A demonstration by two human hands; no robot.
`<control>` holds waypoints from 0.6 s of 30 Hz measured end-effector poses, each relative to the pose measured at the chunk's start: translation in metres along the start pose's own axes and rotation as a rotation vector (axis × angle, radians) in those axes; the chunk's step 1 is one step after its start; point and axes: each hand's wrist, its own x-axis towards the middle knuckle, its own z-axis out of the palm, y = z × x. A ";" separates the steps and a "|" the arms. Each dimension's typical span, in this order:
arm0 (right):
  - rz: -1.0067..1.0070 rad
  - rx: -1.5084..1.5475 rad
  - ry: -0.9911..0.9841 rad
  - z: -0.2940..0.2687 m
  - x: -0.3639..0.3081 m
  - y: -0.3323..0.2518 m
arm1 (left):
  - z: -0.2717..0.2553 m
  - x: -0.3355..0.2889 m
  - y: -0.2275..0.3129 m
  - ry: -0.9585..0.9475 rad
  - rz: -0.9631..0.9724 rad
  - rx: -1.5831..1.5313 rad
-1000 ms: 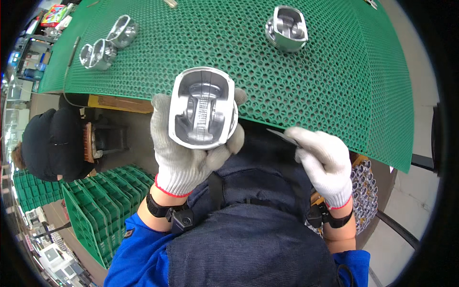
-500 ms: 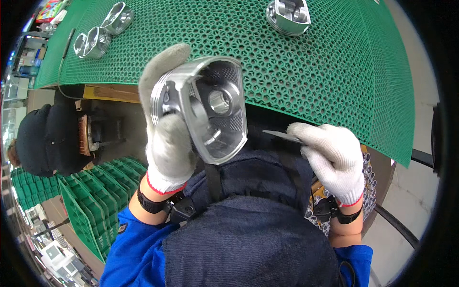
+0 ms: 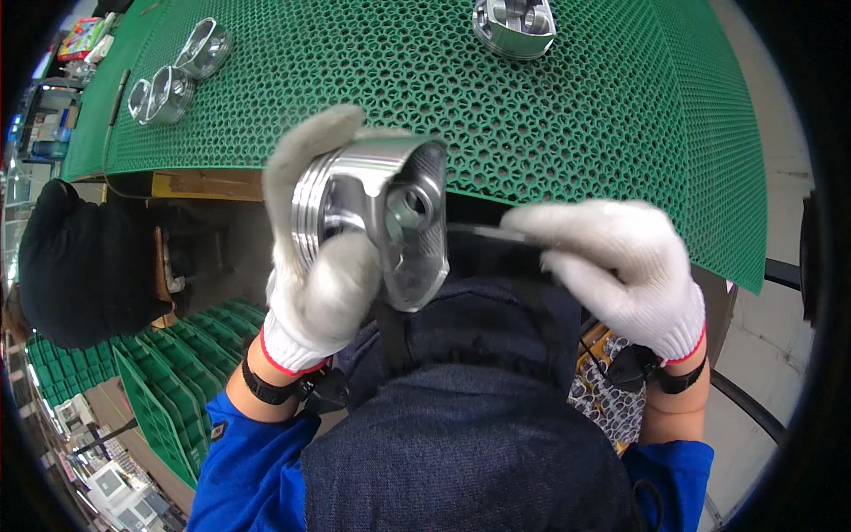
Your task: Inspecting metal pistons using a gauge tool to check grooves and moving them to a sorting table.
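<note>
A shiny metal engine piston is gripped in my left hand, which wears a white knitted glove. The ring grooves face the palm and the hollow side faces right, showing the pin hole. My right hand, gloved alike, pinches a thin, flat, grey blade-like tool between thumb and fingers. Its tip points left toward the piston's open side and is blurred; I cannot tell whether it touches. Beyond my hands, another piston stands on the green honeycomb mat.
Several more pistons stand on the mat at far left, beside a thin rod with a cord. Green plastic crates are stacked at lower left, near a dark padded seat. Many small shiny metal rings lie below my right wrist.
The piston has turned in my left hand, so its grooved side shows more. My right hand has moved up, bringing the flat tool closer to the piston.
</note>
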 end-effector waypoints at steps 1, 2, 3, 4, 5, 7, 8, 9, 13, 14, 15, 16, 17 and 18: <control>-0.002 -0.238 -0.001 -0.007 0.001 -0.006 | -0.005 -0.004 -0.002 -0.097 -0.078 -0.131; 0.001 -0.241 0.008 -0.014 0.004 -0.012 | -0.006 -0.004 0.003 -0.160 -0.212 -0.180; -0.047 -0.469 -0.023 -0.017 0.010 -0.018 | -0.007 -0.005 0.007 -0.162 -0.296 -0.219; -0.097 -0.695 -0.054 -0.017 0.015 -0.021 | -0.008 -0.006 0.009 -0.164 -0.380 -0.258; -0.153 -0.734 0.029 -0.012 0.018 -0.020 | -0.015 -0.008 0.003 -0.161 -0.385 -0.260; -0.147 -0.792 0.018 -0.012 0.019 -0.027 | -0.029 -0.009 -0.007 -0.369 -0.518 -0.562; -0.142 -0.847 0.004 -0.013 0.020 -0.029 | -0.029 -0.011 -0.008 -0.368 -0.518 -0.561; -0.140 -0.850 0.005 -0.012 0.019 -0.029 | -0.027 -0.011 -0.007 -0.358 -0.536 -0.572; -0.201 -0.871 0.068 -0.009 0.019 -0.025 | -0.017 -0.013 -0.003 -0.309 -0.614 -0.610; -0.208 -0.859 0.071 -0.008 0.019 -0.025 | -0.016 -0.011 0.000 -0.308 -0.614 -0.609; -0.206 -0.860 0.071 -0.008 0.019 -0.024 | -0.014 -0.010 0.004 -0.330 -0.638 -0.626; -0.181 -0.826 0.062 -0.006 0.018 -0.023 | -0.013 -0.008 0.005 -0.353 -0.662 -0.643; -0.157 -0.793 0.051 -0.005 0.019 -0.021 | -0.013 -0.007 0.003 -0.355 -0.664 -0.645; -0.161 -0.791 0.048 -0.003 0.021 -0.019 | -0.013 -0.006 0.000 -0.378 -0.689 -0.717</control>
